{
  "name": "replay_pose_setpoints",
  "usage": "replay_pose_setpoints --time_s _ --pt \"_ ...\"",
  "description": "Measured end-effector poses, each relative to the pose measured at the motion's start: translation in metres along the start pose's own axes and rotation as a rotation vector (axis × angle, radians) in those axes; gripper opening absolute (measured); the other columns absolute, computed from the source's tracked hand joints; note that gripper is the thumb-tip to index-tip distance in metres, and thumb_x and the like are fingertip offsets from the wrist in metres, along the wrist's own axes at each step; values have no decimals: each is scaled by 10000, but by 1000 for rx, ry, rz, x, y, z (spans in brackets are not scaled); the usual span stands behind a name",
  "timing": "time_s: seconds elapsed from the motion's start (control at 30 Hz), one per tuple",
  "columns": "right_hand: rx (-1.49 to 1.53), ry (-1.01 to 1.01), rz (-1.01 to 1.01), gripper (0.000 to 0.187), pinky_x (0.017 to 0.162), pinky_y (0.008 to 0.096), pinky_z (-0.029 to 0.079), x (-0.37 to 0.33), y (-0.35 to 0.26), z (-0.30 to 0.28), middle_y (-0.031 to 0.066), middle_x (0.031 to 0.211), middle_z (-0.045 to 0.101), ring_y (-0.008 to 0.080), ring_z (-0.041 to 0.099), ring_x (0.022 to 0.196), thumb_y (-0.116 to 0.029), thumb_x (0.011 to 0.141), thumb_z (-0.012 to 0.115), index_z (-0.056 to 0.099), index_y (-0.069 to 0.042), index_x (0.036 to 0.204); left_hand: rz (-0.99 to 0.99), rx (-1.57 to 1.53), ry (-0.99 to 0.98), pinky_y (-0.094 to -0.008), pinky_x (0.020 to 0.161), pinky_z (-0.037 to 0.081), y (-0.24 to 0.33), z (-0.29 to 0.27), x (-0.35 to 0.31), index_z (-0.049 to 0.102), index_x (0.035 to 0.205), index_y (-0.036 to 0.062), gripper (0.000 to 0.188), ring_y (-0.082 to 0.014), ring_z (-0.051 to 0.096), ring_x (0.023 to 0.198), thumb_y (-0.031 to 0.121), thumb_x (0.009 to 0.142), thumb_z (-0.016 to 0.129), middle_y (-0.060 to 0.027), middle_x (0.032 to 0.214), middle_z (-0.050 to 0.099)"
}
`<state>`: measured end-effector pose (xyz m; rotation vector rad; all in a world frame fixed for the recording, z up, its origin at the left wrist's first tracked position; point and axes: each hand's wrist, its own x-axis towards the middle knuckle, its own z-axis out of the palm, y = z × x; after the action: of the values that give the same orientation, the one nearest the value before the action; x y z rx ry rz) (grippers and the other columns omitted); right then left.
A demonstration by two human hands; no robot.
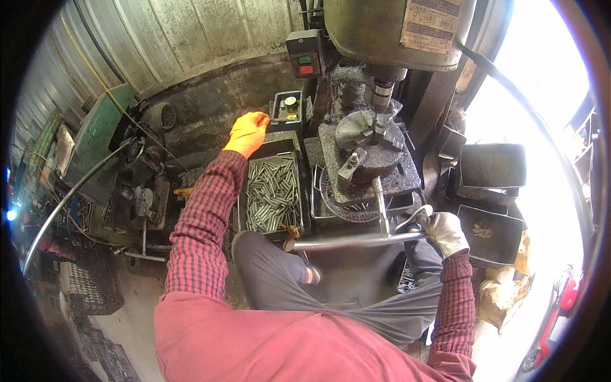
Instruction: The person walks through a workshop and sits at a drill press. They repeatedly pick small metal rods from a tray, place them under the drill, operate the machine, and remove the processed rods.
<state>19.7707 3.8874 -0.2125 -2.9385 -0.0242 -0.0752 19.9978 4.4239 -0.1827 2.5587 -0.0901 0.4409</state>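
My left hand (249,132), in an orange glove, reaches out over the far end of a metal bin. Its fingers are pinched on a thin brown stick (280,120), whose far end lies over a small tray (277,100) holding a round, light-topped container (291,103). My right hand (445,233), in a dirty whitish glove, is wrapped round the right end of a long metal bar handle (344,242). This handle joins a rod (381,204) on the round clamping fixture (366,137) of a drill press. The chuck (382,95) hangs above the fixture.
Many short metal pins (272,191) fill the bin beneath my left forearm. A switch box (305,54) with green and red buttons stands beside the press. Dark metal trays (492,167) are stacked at the right. Another machine (143,197) stands at the left.
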Motion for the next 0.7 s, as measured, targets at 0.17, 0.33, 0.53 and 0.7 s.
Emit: replay_pose_setpoints --time_s 0.17,0.33,0.53,0.7 --pt "35 62 -63 445 612 481 567 -2 6 5 167 650 692 375 720 629 -512 968 682 688 -74 886 72 4 47 -401 952 550 -12 -16 -14 750 1194 41 285 -316 723 1091 245 1030 636 -170 1152 756" --pt "-42 79 -87 442 573 463 570 0 15 16 158 647 677 370 719 619 -498 932 737 654 -69 866 81 -89 48 -343 965 536 -3 -29 -38 745 1193 5 250 -253 716 1082 181 1036 660 -163 1152 754" --pt "-182 83 -126 482 539 422 571 2 20 25 117 632 650 321 713 579 -525 942 693 656 -82 755 187 -878 -8 -257 941 504 88 7 -67 735 1223 6 217 -110 663 1047 118 1043 689 -50 1163 738" --pt "-139 160 -119 463 520 435 564 2 19 26 125 626 641 307 700 555 -509 942 686 645 -90 747 192 -1036 -124 -226 817 482 147 40 -48 740 1217 15 195 -66 602 906 92 1052 669 12 1061 723"
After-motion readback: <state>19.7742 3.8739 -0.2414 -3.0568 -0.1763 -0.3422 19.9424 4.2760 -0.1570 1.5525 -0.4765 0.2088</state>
